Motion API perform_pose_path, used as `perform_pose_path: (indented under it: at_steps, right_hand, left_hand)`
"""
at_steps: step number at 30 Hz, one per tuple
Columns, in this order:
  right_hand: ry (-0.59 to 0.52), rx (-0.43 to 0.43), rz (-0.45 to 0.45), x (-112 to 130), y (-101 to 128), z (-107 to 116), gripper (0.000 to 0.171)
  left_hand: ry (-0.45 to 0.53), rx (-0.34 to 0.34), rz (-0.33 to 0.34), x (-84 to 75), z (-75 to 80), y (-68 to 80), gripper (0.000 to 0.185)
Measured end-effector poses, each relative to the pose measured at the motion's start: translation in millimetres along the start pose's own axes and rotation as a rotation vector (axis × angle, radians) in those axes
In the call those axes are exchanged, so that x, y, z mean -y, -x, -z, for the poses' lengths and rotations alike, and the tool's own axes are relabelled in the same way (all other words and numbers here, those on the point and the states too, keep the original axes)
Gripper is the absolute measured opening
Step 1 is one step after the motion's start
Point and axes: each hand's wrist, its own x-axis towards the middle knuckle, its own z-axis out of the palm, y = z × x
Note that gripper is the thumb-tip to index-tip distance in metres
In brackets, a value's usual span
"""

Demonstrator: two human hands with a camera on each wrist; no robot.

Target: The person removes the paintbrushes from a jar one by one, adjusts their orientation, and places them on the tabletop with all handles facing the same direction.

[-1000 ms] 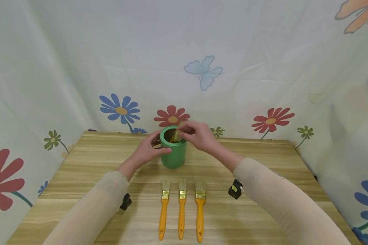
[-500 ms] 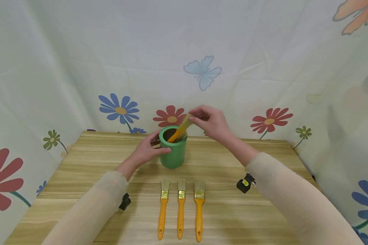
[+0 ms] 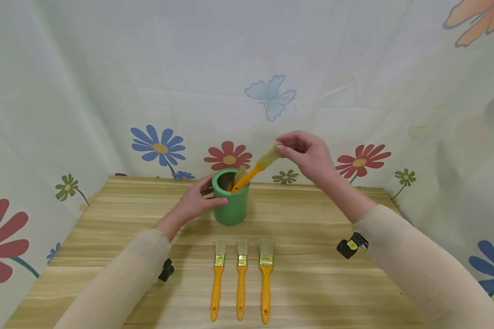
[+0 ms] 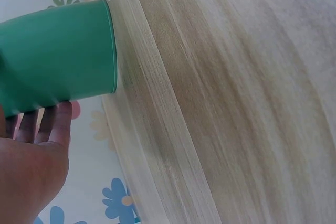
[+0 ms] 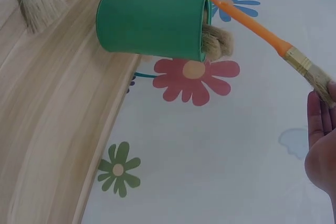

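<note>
Right hand [image 3: 308,155]: pinches the bristle end of an orange-handled brush [image 3: 255,170], now lifted higher than a second ago, handle tip still inside the cup
Left hand [image 3: 197,201]: fingers wrapped round the green cup [image 3: 230,201], steadying it as before
Change: brush is almost drawn clear; another brush [image 5: 218,40] remains in the cup
Nearer the body: three brushes [image 3: 240,278] lie side by side on the wooden table [image 3: 107,228]

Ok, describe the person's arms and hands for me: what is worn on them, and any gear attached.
Both arms are covered to the wrist by thin, slightly sheer cream-beige sleeves: left sleeve, right sleeve. The left hand and right hand are bare, with no gloves or rings visible. A small black device sits under the left wrist, and a black device with a yellow mark under the right wrist.
</note>
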Motion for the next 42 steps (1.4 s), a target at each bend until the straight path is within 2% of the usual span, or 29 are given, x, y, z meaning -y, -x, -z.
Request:
perform_pose_path:
  at_steps: [5,13,23,34,42]
  right_hand:
    - [-0.032,0.020,-0.048,-4.6,6.5,9.9,0.026]
    - [0.027,0.084,-0.123,-15.6,19.2,21.7,0.025]
    - [0.001,0.186,-0.229,-37.6,34.8,28.9,0.025]
    - [-0.068,0.384,-0.283,-69.3,58.1,23.7,0.022]
    - [-0.064,0.499,-0.340,-92.8,71.9,13.1,0.024]
  left_hand:
    - [0.009,-0.002,0.011,0.9,1.0,0.4,0.090]
    - [0.019,-0.004,-0.008,-2.5,2.3,1.3,0.089]
    - [0.010,0.003,-0.010,-1.2,2.0,0.5,0.089]
    - [0.015,0.007,0.004,-5.9,1.6,3.5,0.090]
    - [0.000,0.005,-0.002,-4.7,0.1,2.5,0.090]
